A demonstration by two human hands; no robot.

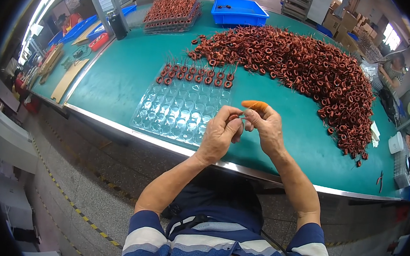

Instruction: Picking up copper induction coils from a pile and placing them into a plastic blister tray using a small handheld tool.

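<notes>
One copper coil (235, 117) pinched between left hand (219, 134), right hand (266, 127) fingertips

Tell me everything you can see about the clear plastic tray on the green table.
The clear plastic tray is a thin, see-through moulded sheet with rows of small round pockets. It lies flat on the green table, near the metal front edge, just to the left of the left hand. Only its far rows hold copper coils, with thin wire ends sticking up; the other pockets are bare. Neither hand touches it.
</notes>
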